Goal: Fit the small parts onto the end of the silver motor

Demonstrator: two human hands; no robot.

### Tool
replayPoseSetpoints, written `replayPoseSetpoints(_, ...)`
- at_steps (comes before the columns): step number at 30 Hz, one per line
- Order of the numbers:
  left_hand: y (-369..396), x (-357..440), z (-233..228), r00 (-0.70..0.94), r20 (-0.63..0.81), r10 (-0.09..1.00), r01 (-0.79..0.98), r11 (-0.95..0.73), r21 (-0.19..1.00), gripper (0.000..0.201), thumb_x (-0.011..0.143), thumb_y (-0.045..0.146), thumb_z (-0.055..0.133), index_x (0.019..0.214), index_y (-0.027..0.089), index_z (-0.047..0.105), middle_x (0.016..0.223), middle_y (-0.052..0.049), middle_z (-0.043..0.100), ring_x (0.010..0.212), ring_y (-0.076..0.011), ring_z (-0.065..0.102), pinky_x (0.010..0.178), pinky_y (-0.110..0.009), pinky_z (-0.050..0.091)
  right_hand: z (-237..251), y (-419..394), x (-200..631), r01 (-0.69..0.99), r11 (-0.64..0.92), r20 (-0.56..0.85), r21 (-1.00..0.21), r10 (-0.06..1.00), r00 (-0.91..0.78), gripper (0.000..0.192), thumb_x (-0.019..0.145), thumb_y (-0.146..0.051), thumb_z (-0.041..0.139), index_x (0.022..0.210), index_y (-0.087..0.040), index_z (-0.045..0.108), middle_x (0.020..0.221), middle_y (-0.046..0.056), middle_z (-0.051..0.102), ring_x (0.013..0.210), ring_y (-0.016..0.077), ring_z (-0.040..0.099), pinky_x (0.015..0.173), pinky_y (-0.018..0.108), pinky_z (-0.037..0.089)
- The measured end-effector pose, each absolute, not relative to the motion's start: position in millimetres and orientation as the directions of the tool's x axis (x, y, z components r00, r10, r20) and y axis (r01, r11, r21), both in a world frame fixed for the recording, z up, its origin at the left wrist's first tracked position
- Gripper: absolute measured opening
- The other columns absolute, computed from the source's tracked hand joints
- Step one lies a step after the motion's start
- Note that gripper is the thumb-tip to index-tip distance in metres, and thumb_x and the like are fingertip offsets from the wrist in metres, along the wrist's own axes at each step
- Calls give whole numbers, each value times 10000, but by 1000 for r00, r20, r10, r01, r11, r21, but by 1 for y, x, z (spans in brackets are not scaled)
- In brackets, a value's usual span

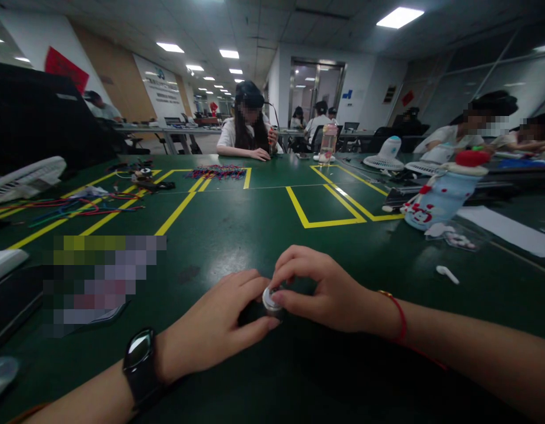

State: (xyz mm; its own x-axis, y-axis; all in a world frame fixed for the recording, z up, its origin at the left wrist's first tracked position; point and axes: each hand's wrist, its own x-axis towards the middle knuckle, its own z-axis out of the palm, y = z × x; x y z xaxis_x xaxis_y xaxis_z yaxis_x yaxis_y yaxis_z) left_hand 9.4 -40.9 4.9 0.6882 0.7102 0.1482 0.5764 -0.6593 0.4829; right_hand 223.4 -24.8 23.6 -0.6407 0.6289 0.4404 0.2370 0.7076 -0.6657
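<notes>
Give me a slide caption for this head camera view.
Left hand and right hand grip a small silver-topped round object on a green table marked with yellow tape, others seated beyond.

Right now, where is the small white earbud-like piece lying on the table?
In the head view the white piece lies alone on the green table, to the right of the right hand, in front of the tipped blue bottle.

Both hands (272, 309) together, fingers curled
</notes>
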Motion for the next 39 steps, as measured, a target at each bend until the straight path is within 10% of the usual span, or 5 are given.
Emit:
replayPoseSetpoints(6,-40,10,8,684,127,718,583,-643,496,188,894,375,554,986,211,562,980,-50,593,923,-241,553,834,-393,451,28,-14,237,269,625,437,-733,736,-517,87,848,-258,628,875,-183,665,872,24,604,775,133,559,687,270,456)
replayPoseSetpoints(22,-36,11,8,687,83,721,576,-612,542,154,908,331,551,1031,239,542,1023,-7,575,934,-208,533,815,-348,420,8,0,259,348,724,187,-595,547,-816,184,767,-290,719,935,-217,742,1022,44,596,941,170,551,875,326,404)
replayPoseSetpoints(30,-43,8,12,687,92,721,582,-622,523,211,914,356,539,1090,239,532,1099,-23,577,992,-222,531,860,-364,420,2,31,272,223,258,162,-940,914,-373,221,796,-353,652,859,-146,697,775,36,636,672,124,547,644,270,440)
replayPoseSetpoints(39,-42,8,9,688,92,720,585,-624,518,214,914,360,539,1095,246,529,1104,-21,578,988,-223,534,842,-368,432,-14,48,279,243,266,183,-933,931,-317,226,832,-362,595,856,-145,653,762,32,619,654,118,538,621,272,434)
